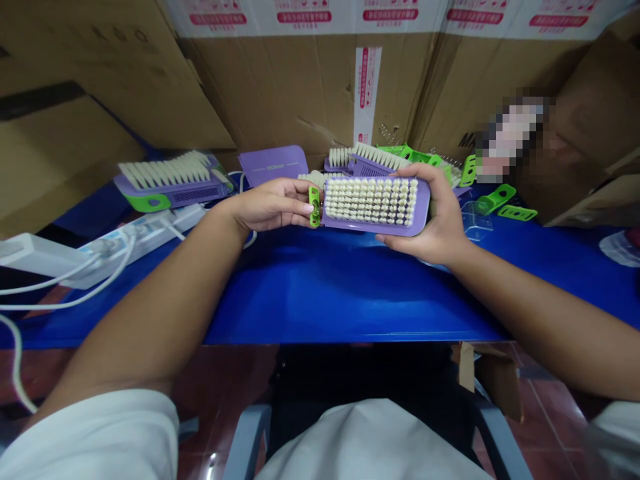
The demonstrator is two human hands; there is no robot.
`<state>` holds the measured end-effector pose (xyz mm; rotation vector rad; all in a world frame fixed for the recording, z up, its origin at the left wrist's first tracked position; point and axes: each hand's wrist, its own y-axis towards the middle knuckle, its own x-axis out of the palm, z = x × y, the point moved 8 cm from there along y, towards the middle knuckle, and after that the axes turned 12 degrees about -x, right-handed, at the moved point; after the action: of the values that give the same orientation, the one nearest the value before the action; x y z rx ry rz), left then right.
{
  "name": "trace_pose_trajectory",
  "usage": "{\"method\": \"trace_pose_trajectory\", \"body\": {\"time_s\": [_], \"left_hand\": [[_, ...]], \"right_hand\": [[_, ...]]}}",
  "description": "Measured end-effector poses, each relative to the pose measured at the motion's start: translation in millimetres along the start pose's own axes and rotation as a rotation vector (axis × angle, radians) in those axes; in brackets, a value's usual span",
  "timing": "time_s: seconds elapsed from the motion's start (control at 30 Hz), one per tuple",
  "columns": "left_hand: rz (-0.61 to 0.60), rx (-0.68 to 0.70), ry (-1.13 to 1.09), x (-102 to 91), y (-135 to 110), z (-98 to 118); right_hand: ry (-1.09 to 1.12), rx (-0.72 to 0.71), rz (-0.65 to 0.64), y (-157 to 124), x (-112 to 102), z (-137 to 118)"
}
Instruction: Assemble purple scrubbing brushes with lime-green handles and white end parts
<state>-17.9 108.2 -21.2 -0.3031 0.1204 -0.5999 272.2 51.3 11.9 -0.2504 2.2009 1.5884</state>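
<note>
Head view, over the blue bench [350, 293]: a purple bristle brush [370, 201] lies lengthwise side to side, bristles up. The right hand [433, 213] has its fingers closed round one end; the left hand's [273, 205] fingers pinch the green clip [315, 207] at the other.

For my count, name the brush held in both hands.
The purple brush, bristles up, sits between left hand and right hand; the other brushes lie on the blue table.
</note>
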Motion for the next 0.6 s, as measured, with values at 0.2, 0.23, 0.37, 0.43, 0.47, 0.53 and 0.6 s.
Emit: {"method": "trace_pose_trajectory", "body": {"time_s": [0.2, 0.23, 0.37, 0.43, 0.47, 0.53, 0.6], "left_hand": [[0.018, -0.005, -0.014, 0.4, -1.4, 1.2], [0.02, -0.004, -0.015, 1.3, -2.0, 1.9], [0.015, 0.0, -0.01, 5.0, -2.9, 4.1], [0.007, 0.005, -0.006, 6.3, -2.2, 4.5], [0.002, 0.007, -0.004, 6.9, -1.7, 4.4], [-0.01, 0.016, -0.006, 8.0, -0.8, 4.4], [-0.02, 0.022, -0.01, 9.1, -0.1, 4.2]], "right_hand": [[0.028, 0.012, -0.011, 0.0, 0.0, -0.7], [0.033, 0.012, -0.013, -0.1, 0.2, -0.9], [0.026, -0.021, -0.023, 0.0, 0.9, -2.3], [0.016, -0.032, -0.012, 0.1, -0.1, -1.4], [0.013, -0.031, -0.002, 0.2, -0.9, -0.5], [0.009, -0.017, 0.013, 0.5, -2.0, 1.6], [-0.001, 0.003, 0.017, 0.7, -2.4, 3.2]]}}
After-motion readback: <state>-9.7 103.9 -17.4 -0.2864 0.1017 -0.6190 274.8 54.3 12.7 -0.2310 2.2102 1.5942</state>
